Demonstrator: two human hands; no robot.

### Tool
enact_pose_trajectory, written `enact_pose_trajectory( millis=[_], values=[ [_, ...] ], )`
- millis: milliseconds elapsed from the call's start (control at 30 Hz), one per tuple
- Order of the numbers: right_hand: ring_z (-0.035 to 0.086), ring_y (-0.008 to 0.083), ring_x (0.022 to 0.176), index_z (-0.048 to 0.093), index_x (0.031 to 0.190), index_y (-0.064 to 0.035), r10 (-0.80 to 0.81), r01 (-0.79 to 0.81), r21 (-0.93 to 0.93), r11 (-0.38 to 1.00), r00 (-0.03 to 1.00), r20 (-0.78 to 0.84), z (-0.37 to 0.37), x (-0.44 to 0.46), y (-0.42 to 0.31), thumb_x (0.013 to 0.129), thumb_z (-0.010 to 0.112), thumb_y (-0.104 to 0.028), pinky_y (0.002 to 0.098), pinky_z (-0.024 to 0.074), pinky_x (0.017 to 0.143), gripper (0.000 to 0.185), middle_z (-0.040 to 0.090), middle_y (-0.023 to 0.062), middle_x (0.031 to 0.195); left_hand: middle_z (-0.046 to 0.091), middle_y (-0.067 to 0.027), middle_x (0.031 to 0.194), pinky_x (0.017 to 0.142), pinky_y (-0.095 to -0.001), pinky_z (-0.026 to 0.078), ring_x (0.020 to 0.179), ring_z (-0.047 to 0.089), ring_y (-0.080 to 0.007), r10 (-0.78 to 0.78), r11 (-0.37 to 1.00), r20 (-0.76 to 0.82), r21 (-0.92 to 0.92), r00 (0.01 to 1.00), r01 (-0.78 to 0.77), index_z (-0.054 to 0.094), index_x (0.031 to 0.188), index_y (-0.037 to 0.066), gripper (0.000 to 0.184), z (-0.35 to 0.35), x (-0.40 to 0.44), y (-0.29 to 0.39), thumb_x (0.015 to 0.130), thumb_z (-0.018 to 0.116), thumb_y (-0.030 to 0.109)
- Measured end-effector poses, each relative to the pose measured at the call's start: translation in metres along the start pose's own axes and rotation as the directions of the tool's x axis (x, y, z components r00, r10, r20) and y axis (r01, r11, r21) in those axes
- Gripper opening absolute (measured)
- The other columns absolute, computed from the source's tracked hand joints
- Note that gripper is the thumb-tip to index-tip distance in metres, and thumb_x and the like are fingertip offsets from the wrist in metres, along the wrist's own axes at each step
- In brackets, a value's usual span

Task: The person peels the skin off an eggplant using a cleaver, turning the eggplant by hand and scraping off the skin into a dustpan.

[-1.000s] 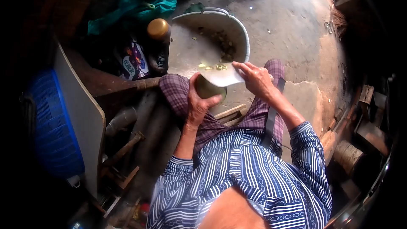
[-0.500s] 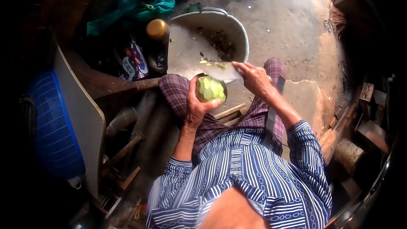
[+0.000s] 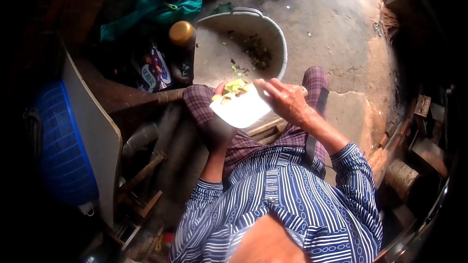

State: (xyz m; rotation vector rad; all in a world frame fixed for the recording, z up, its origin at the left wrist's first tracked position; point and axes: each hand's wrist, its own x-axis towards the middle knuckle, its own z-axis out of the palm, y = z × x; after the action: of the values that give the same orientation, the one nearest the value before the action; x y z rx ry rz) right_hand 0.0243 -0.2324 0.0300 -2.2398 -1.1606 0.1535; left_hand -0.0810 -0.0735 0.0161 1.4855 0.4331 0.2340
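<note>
White with glare, a broad knife (image 3: 240,112) bears yellow-green slices (image 3: 236,86); right grip (image 3: 288,101) clasps it, left grip (image 3: 220,134) too obscured to tell.

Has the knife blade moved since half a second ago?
Yes: the knife blade has moved leftward and downward in the picture, farther from the far rim of the basin.

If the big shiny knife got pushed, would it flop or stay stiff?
The knife is probably stiff, sticking out from the right hand without obvious sagging. It looks so broad that its far end may feel heavy. The pale green pieces against it look loose, so they might slide away.
</note>
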Motion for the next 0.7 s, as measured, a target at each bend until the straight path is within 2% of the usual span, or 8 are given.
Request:
enact_pose_trajectory(
  millis=[67,133,267,333,400,433,533,700],
  values=[
    [0.063,0.03,0.067,0.053,0.115,-0.0142,0.15,-0.152,0.044,0.987,0.988,0.036,0.013,-0.003,0.023,0.087,0.054,-0.015,0.0397,0.0515,0.055,0.028,0.058,0.0109,0.083,0.051,-0.0117,0.117,0.095,-0.034,0.042,0.105,0.053,-0.0209,0.149,0.969,0.026,0.195,0.988,-0.151,0.033,0.132,0.005,0.084,-0.011,-0.001,-0.002,0.062,0.078,0.014],
    [0.064,0.0324,0.082,0.056,0.114,-0.0118,0.302,-0.305,-0.01,0.952,0.937,0.176,0.021,-0.006,0.048,0.082,0.055,-0.003,0.0406,0.053,0.071,0.034,0.064,0.0144,0.098,0.049,-0.0109,0.119,0.097,-0.0346,0.04,0.107,0.051,-0.0216,-0.012,0.997,0.063,0.078,0.998,0.007,0.032,0.132,0.006,0.089,-0.009,-0.004,0.008,0.057,0.078,0.01],
    [0.064,0.0318,0.075,0.054,0.117,-0.0133,0.254,-0.255,-0.006,0.967,0.958,0.132,0.016,-0.008,0.039,0.085,0.053,-0.009,0.0404,0.0529,0.063,0.032,0.062,0.0127,0.091,0.047,-0.0138,0.121,0.097,-0.0351,0.041,0.109,0.05,-0.0244,-0.029,0.991,-0.005,0.13,1.0,0.029,0.029,0.133,0.006,0.091,-0.011,-0.002,0.008,0.056,0.078,0.013],
    [0.063,0.0283,0.066,0.05,0.119,-0.0141,0.16,-0.16,0.003,0.987,0.984,0.08,0.002,-0.001,0.013,0.088,0.052,-0.016,0.0387,0.0516,0.053,0.031,0.056,0.0108,0.08,0.046,-0.0153,0.124,0.096,-0.0338,0.042,0.112,0.05,-0.0246,0.129,0.973,0.045,0.185,0.991,-0.135,0.027,0.135,0.004,0.086,-0.012,-0.002,0.001,0.065,0.077,0.015],
    [0.061,0.0245,0.061,0.05,0.118,-0.0125,0.072,-0.072,0.002,0.997,0.995,0.07,-0.009,0.004,-0.009,0.089,0.053,-0.019,0.0356,0.0508,0.049,0.03,0.053,0.0099,0.075,0.045,-0.0166,0.126,0.096,-0.0315,0.042,0.114,0.049,-0.0242,0.011,0.999,-0.035,-0.029,0.999,-0.012,0.025,0.137,0.003,0.073,-0.007,0.0,-0.01,0.078,0.067,0.013],
    [0.061,0.023,0.059,0.051,0.116,-0.0113,0.02,-0.019,-0.026,0.999,0.999,0.047,-0.007,0.003,-0.014,0.089,0.054,-0.02,0.0348,0.0499,0.046,0.029,0.052,0.0093,0.075,0.045,-0.0161,0.127,0.097,-0.0299,0.042,0.115,0.049,-0.0231,-0.106,0.868,0.001,-0.487,0.994,0.093,0.024,0.139,0.004,0.061,-0.009,0.0,-0.008,0.087,0.056,0.013],
    [0.06,0.023,0.058,0.052,0.115,-0.0107,-0.028,0.028,-0.012,1.0,1.0,-0.004,-0.011,0.004,-0.025,0.088,0.056,-0.019,0.035,0.0489,0.046,0.029,0.052,0.0084,0.073,0.047,-0.0138,0.125,0.096,-0.0287,0.041,0.113,0.05,-0.0207,0.121,0.986,-0.034,-0.113,0.992,-0.124,0.03,0.136,0.003,0.053,-0.008,0.001,-0.01,0.09,0.052,0.016],
    [0.06,0.0232,0.058,0.052,0.116,-0.0105,-0.012,0.012,0.002,1.0,1.0,-0.016,-0.01,0.002,-0.017,0.087,0.057,-0.019,0.0351,0.0484,0.046,0.031,0.052,0.0081,0.073,0.049,-0.0119,0.122,0.094,-0.0289,0.042,0.108,0.051,-0.0195,0.059,0.995,-0.049,-0.083,0.997,-0.063,0.035,0.132,0.002,0.048,-0.01,0.001,-0.023,0.09,0.051,0.021]
  ],
)
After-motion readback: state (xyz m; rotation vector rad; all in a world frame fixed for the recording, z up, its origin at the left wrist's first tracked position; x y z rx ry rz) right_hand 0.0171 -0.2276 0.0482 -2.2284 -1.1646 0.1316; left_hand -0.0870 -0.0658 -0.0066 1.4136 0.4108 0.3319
